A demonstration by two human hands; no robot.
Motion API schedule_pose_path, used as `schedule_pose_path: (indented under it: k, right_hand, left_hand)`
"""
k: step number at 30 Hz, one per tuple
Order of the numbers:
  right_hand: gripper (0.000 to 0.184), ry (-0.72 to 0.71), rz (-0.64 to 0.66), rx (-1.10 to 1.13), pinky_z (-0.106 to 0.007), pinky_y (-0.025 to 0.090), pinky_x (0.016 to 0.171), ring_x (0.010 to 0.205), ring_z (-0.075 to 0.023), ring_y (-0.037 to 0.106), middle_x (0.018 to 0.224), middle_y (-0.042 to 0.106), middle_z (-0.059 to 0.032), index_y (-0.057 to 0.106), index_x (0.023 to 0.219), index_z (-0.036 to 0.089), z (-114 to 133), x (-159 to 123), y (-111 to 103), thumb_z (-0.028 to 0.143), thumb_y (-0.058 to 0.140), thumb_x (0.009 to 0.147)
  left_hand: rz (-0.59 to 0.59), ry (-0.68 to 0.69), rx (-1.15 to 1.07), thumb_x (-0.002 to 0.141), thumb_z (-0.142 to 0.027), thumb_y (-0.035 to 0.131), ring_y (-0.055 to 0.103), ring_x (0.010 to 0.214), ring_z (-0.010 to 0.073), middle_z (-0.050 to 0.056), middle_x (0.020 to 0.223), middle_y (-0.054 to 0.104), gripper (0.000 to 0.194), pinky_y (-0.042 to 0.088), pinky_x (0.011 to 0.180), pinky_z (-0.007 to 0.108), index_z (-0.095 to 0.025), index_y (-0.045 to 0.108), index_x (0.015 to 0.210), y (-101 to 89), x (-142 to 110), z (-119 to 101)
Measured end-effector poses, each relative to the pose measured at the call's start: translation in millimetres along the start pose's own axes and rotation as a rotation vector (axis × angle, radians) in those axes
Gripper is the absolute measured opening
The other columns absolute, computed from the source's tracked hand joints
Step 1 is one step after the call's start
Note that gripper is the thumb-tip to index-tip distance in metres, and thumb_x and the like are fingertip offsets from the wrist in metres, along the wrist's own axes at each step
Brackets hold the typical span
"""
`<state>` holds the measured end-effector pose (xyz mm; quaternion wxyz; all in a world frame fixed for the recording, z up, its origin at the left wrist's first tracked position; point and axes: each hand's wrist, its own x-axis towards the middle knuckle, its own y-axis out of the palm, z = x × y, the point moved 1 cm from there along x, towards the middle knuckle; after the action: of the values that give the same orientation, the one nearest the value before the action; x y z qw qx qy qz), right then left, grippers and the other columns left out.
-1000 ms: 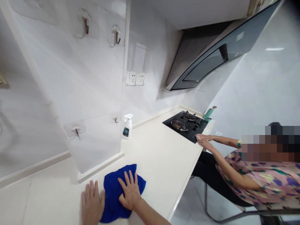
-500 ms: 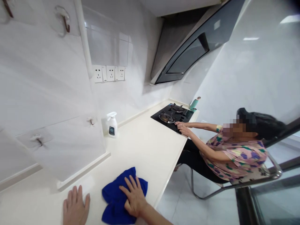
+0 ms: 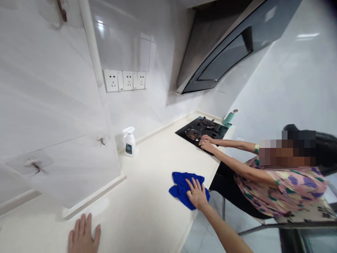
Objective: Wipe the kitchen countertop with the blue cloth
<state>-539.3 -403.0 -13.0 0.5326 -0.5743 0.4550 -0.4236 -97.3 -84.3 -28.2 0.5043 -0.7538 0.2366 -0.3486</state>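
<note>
Head view: blue cloth lies rumpled on the white bench, reaching its front edge. Right hand rests palm-down upon the cloth, fingers released and spread. Left hand, fingers likewise released, is over the bench below the wall ledge's corner. Spray bottle stands upright near the back edge.

Cloth blue; countertop cream; hob black; spray bottle white; top pink, multicolour-patterned.
</note>
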Motion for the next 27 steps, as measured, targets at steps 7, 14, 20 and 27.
schedule_pose_path:
  k: [7,14,20,27]
  right_hand:
    - [0.07,0.203,0.022,-0.018,-0.072,0.007,0.111,0.146,-0.0465,0.02,0.16,0.023,-0.0239,0.019,0.156,0.014,50.1,58.8,8.4,0.045,0.028,0.094]
    - [0.073,-0.162,-0.017,0.157,-0.068,-0.003,0.115,0.15,-0.0449,0.01,0.164,0.017,-0.0175,0.024,0.155,0.02,183.4,30.2,-6.6,0.045,0.041,0.089]
    - [0.081,-0.589,0.027,0.392,-0.07,-0.002,0.118,0.15,-0.0449,0.003,0.165,0.015,-0.012,0.027,0.154,0.025,259.8,-63.9,-29.1,0.052,0.054,0.083]
    - [0.086,-1.013,-0.008,0.493,-0.076,0.023,0.114,0.146,-0.045,0.015,0.162,0.014,-0.0112,0.024,0.154,0.035,249.8,-137.8,-12.2,0.058,0.064,0.081]
  left_hand:
    - [0.027,0.018,0.053,0.092,-0.054,0.018,0.022,0.15,0.0317,0.019,0.157,0.036,0.077,0.018,0.123,0.053,-0.005,0.042,0.146,-4.6,-0.9,-4.4]
    - [0.05,0.016,0.049,0.093,-0.053,0.025,0.021,0.151,0.0294,0.015,0.158,0.035,0.071,0.017,0.124,0.051,-0.009,0.041,0.147,-6.1,-4.3,-0.3]
    - [0.006,0.024,0.079,0.094,-0.051,0.028,0.026,0.149,0.0295,0.013,0.158,0.037,0.068,0.022,0.123,0.051,-0.011,0.045,0.146,-7.1,-7.9,2.8]
    - [-0.061,0.033,0.083,0.091,-0.05,0.033,0.032,0.147,0.0298,0.013,0.156,0.039,0.066,0.027,0.122,0.052,-0.013,0.048,0.144,4.1,-10.1,13.4]
